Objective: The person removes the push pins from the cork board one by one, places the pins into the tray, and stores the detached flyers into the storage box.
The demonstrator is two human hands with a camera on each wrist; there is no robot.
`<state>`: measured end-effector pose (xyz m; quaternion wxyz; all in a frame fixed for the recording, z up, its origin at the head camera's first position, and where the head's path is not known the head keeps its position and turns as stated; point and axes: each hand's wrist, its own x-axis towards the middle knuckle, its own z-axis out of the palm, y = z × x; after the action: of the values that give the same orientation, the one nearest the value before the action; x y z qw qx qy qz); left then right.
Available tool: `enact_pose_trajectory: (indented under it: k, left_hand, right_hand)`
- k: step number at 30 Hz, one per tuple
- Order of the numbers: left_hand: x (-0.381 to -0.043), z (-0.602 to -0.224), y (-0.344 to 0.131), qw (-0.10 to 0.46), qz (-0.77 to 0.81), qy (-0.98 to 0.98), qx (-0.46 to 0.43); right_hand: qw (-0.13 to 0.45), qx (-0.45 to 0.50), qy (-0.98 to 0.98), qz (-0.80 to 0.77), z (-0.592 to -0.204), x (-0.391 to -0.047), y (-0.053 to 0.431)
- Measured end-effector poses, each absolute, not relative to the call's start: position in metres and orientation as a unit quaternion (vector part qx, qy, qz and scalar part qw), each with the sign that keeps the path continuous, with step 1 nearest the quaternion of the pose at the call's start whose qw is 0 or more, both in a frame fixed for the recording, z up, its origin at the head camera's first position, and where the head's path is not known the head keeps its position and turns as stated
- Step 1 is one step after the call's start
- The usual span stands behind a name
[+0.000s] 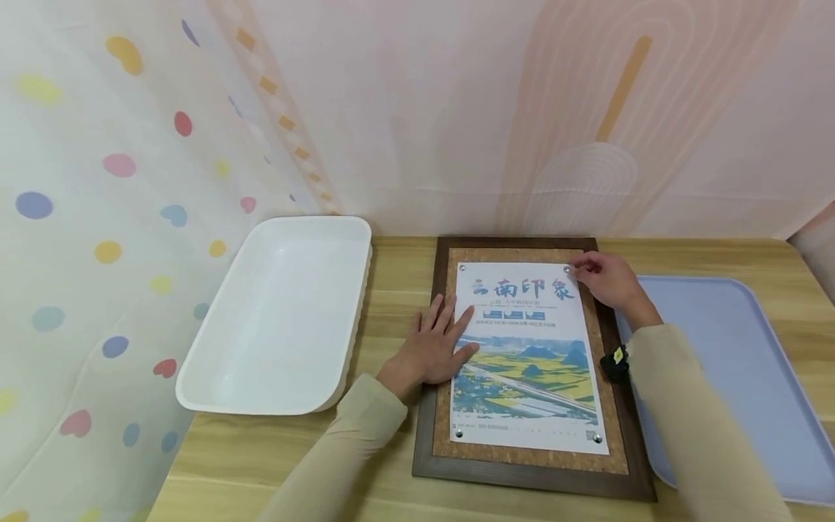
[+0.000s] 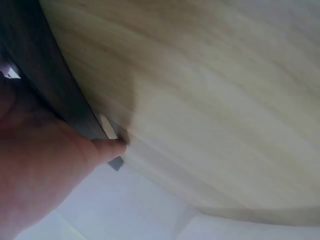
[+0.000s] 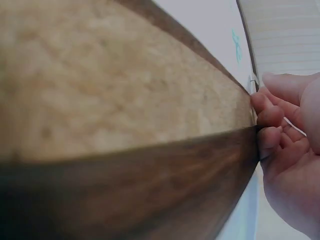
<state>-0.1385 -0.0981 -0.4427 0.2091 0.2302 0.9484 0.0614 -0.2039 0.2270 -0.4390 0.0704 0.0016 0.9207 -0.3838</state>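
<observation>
A printed poster [image 1: 528,348] with a landscape picture lies on a cork board [image 1: 616,435] in a dark wooden frame [image 1: 522,470]. Clear pushpins sit at its corners, among them the top left pin [image 1: 462,268] and the bottom right pin [image 1: 597,438]. My left hand [image 1: 433,348] rests with fingers spread on the poster's left edge and the frame. At the top right corner, my right hand [image 1: 607,279] has curled fingers and pinches a pushpin [image 3: 253,80] between thumb and index fingertip.
A white tray [image 1: 274,319] stands left of the board on the wooden table [image 1: 398,268]. To the right lies a pale blue tray [image 1: 724,348], partly under my right forearm. A patterned cloth wall [image 1: 417,109] rises behind the table.
</observation>
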Motion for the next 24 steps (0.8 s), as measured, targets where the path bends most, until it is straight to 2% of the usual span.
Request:
enact_pose_trajectory:
  k: [24]
  left_hand:
    - [-0.1338, -0.4443, -0.1056, 0.203, 0.095, 0.943, 0.245]
  right_hand:
    - [0.092, 0.022, 0.906, -0.412, -0.4372, -0.204, 0.2211]
